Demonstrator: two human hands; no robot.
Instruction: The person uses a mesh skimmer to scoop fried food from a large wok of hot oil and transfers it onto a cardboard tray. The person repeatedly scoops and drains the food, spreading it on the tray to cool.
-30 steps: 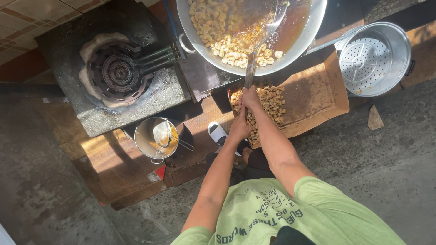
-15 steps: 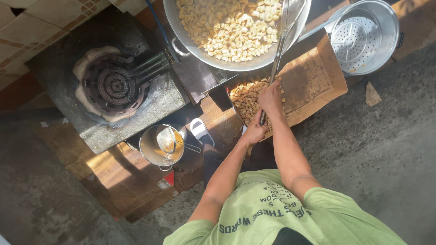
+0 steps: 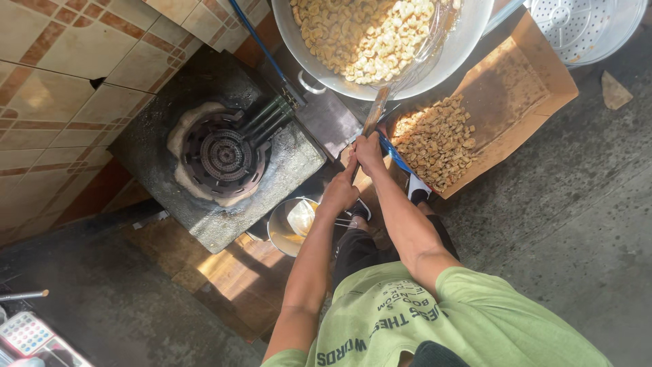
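Note:
A big metal wok (image 3: 319, 76) at the top holds a heap of pale cashew-like nuts (image 3: 360, 34). A long-handled wire skimmer (image 3: 375, 112) reaches into the nuts on the wok's right side. Both my hands grip its wooden handle. My right hand (image 3: 369, 151) is higher up, closer to the wok. My left hand (image 3: 339, 191) holds the end just below it. To the right of my hands, a flat cardboard tray (image 3: 506, 88) carries a pile of browner nuts (image 3: 435, 139).
A round gas burner (image 3: 224, 156) sits in a stone block at the left, fed by a blue hose (image 3: 261, 47). A small metal pot (image 3: 291, 225) with a ladle stands below it. A perforated metal strainer pan (image 3: 584, 30) lies top right. Tiled wall (image 3: 68, 75) at left.
The view has swung, so the wok now sits at the top edge and the burner nearer the middle. Both hands keep their grip on the skimmer handle and have shifted slightly left.

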